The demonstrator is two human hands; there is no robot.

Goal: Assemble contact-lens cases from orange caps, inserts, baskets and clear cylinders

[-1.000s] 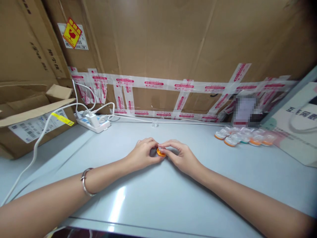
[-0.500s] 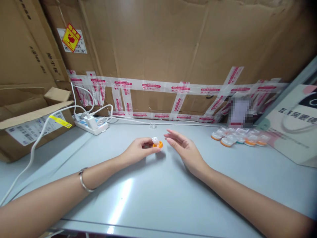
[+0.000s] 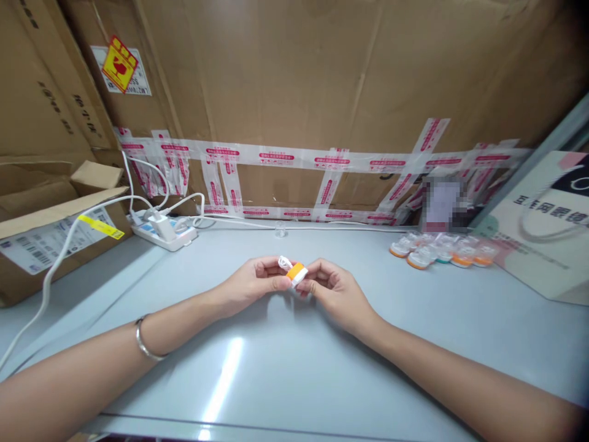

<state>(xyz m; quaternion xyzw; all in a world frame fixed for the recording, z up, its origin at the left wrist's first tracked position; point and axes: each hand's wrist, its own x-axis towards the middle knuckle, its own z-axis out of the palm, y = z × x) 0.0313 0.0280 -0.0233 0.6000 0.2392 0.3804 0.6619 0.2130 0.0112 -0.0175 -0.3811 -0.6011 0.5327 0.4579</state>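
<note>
A small orange-and-white plastic piece (image 3: 297,274), with a white openwork part at its upper left, is held tilted just above the table. The thumb and fingers of my left hand (image 3: 257,279) pinch its left side. From the right, the closed fingertips of my right hand (image 3: 338,291) grip its lower right edge. Fingers cover part of the piece, and its exact kind cannot be made out. Behind my hands, a small clear plastic piece (image 3: 280,230) stands on the table (image 3: 276,374).
Several clear-topped pieces with orange or teal bases (image 3: 421,256) cluster at the right, by a printed board (image 3: 552,245). A power strip (image 3: 168,233) with white cables and an open carton (image 3: 64,227) stand left. Large cardboard (image 3: 294,73) walls the back.
My right hand has moved left and closed on the orange-and-white piece. The piece has turned in my left hand, and its white face now shows. The view has shifted slightly.
</note>
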